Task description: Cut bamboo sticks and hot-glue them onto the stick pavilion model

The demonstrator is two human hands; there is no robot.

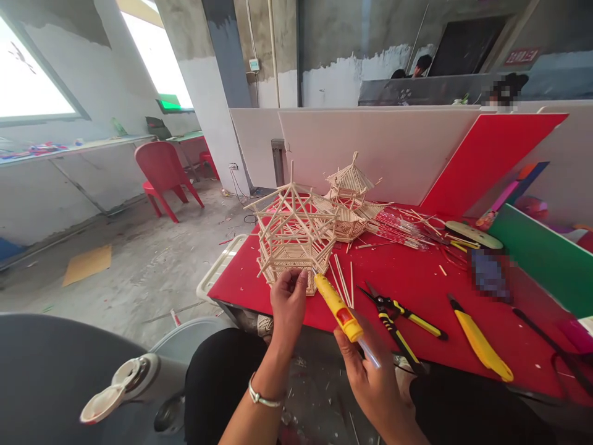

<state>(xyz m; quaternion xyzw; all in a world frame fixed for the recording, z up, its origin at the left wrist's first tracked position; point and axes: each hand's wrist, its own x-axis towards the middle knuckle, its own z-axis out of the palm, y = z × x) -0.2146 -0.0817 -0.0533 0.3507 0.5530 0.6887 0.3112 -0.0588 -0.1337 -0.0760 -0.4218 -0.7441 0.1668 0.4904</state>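
Observation:
A pavilion model of thin wooden sticks (296,250) stands at the front left of the red table. At its front lower edge is my left hand (290,303), thumb and fingers pinched together; what lies between them is too small to make out. My right hand (370,377) is wrapped round a yellow hot glue gun (336,304), a clear glue stick (369,353) poking out of its back. The gun's nozzle points at the model, close to my left fingertips. Several loose wooden sticks (343,281) lie right of the model.
Behind stands a second, tiered stick pavilion (349,198), beside bagged sticks (401,228). Yellow-and-black cutters (393,309) and a yellow utility knife (479,337) lie to the right. A green board (546,253) edges the table. A white flask (152,377) is at lower left.

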